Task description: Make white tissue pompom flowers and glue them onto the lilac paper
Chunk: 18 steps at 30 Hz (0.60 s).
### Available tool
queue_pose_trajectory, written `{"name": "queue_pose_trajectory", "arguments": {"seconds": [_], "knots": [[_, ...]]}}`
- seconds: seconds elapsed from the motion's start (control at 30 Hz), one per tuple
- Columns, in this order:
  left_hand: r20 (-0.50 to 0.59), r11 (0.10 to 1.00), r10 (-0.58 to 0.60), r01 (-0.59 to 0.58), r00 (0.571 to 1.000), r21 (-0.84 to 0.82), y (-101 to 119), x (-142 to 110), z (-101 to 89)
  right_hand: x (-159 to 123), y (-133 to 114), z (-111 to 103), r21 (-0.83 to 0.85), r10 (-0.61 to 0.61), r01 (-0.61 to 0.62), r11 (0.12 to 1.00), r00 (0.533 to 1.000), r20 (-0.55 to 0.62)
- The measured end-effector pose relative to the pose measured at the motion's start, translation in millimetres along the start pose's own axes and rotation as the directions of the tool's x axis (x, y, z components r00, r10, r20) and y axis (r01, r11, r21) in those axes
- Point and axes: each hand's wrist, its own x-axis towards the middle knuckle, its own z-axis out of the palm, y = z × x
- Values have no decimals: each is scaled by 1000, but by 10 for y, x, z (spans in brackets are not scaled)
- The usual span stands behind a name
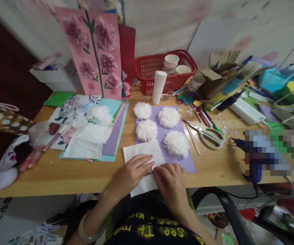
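Note:
Near the table's front edge, a sheet of thin white paper [134, 149] hangs partly over the side and overlaps a purple sheet [187, 167]. My left hand [134, 173] lies over it with fingers together, pinching a folded bit of paper at the middle. Touching the same spot, my right hand [171, 180] has its fingers curled and closed on the paper; a ring shows on it. The exact grip is partly hidden by the fingers. Several white ruffled paper flowers, among them one at the near right [176, 144], sit on the purple sheet just beyond.
To the right lie scissors [210, 136], a wooden stick [193, 139] and a partly blurred glue gun [255, 160]. At the back stand a white roll [159, 87] and a red basket [147, 81] with paper cups. Coloured sheets [113, 143] and white paper [87, 141] are stacked left.

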Motion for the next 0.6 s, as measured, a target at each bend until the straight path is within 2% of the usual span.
{"name": "queue_pose_trajectory", "arguments": {"seconds": [0.17, 0.33, 0.47, 0.6], "knots": [[-6, 999, 31, -31, 999, 38, -13, -16, 3, -21, -16, -29, 10, -23, 23, 1000, 1000, 4], [-2, 993, 44, -44, 999, 106, 9, -21, 18, -59, 20, -143, 11, -78, 77, 997, 987, 140], [47, 982, 47, -55, 998, 179, 22, -32, 29, -66, 76, -233, 46, -156, 152, 987, 984, 92], [90, 990, -4, -9, 996, 144, 18, -28, 16, -64, 75, -216, 69, -163, 158, 985, 985, 64]]}}
